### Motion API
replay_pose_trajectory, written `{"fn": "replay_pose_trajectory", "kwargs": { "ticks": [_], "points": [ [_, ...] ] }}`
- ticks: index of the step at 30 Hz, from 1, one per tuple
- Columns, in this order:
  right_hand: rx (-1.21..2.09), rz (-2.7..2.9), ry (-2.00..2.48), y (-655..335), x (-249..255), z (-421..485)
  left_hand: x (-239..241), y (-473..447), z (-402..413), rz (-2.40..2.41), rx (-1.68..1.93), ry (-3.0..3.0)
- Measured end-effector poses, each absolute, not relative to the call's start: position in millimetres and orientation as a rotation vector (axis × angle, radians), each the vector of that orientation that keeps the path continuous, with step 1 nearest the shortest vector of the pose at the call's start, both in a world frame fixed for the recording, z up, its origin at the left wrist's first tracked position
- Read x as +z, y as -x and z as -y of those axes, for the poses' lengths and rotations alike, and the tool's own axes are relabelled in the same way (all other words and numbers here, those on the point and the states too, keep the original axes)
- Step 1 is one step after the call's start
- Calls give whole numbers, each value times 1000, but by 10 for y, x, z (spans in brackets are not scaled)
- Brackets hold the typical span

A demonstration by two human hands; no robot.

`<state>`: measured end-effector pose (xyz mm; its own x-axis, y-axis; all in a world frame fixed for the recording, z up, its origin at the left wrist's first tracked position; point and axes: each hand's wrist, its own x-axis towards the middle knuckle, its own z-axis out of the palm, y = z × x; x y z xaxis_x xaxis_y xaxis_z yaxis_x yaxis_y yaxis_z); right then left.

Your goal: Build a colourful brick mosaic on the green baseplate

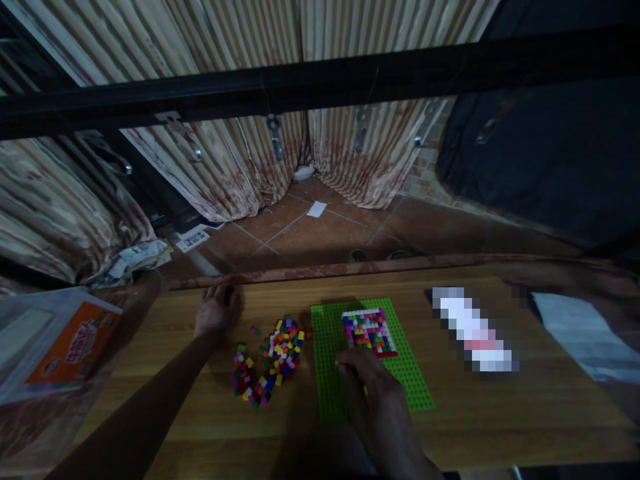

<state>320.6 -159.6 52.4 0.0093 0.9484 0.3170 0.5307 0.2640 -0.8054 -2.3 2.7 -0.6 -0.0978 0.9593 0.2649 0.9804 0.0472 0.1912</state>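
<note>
My right hand [377, 393] is over the near part of a green studded baseplate [327, 320]. Its thumb and index finger are pinched together, and what they hold, if anything, is too small to make out. Just beyond the fingertips, a patch of colourful small bricks [370, 330] is fixed to the plate, with a white row along the far side and some red at the near right corner. My left hand [215, 312] rests on the tabletop near its far left edge, fingers curled in, with no object visible in it. Between the hands lies a loose heap of small coloured bricks [285, 350].
The wooden table [200, 427] carries a blurred-out oblong object [473, 330] to the right. An orange printed packet [75, 343] in clear plastic lies at left, a pale sheet [590, 333] at far right. Beyond a dark bar [320, 83] hang striped curtains [240, 153].
</note>
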Motion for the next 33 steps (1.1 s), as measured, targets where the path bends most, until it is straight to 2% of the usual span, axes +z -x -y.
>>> {"fn": "replay_pose_trajectory", "kwargs": {
  "ticks": [7,21,33],
  "points": [
    [456,1570,1596,-3546,510,1298,-11,37,-39,2216,-506,2061],
    [302,1800,1648,-3446,475,1107,-30,42,-42,2212,-517,2061],
    [335,1629,1675,-3429,428,1138,3,10,-30,2230,-497,2057]
  ]
}}
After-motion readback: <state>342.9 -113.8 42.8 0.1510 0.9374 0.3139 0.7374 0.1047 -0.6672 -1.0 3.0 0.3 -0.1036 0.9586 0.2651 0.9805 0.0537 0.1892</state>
